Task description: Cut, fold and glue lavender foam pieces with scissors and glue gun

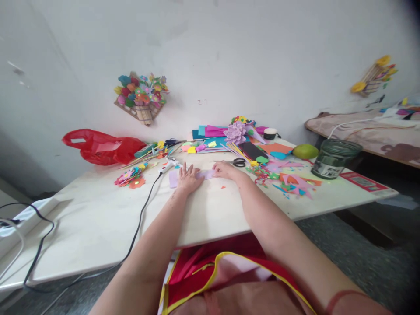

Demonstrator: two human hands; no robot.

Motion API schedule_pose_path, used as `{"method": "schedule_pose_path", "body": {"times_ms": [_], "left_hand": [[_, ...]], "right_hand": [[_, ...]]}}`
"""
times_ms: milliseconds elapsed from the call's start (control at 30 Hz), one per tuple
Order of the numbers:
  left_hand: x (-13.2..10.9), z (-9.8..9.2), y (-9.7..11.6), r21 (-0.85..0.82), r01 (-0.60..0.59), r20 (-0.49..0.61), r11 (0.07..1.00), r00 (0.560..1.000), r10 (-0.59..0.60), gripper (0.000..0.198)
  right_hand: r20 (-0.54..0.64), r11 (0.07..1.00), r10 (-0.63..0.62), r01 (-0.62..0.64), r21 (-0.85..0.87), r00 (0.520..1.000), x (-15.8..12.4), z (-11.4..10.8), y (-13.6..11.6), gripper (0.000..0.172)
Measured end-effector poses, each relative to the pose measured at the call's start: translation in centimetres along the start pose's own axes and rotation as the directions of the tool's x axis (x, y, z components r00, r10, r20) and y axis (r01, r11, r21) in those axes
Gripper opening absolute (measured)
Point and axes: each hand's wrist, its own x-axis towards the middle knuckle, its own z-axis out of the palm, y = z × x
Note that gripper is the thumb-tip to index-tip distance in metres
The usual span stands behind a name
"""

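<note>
A lilac strip of paper or foam sheet lies flat on the white table. My left hand rests on it with fingers spread, pressing it down and covering its middle. The strip's left end shows beyond that hand. At the right end, my right hand has its fingertips pinched on the strip's edge. Close to the left hand is a white hot glue gun with a black cord. Black-handled scissors lie just beyond the right hand.
Colourful scraps litter the right side, near a green glass jar and a yellow-green fruit. A red plastic bag and cut-out flowers are at left. A lilac flower tops coloured sheets at the back.
</note>
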Motion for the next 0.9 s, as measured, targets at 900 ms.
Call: {"method": "schedule_pose_path", "body": {"times_ms": [900], "left_hand": [[0.1,0.0,-0.1,-0.004,0.031,0.019,1.0,0.999,-0.031,0.058]], "right_hand": [[-0.007,0.997,0.064,-0.064,-0.042,0.998,-0.3,-0.4,0.9,0.018]]}}
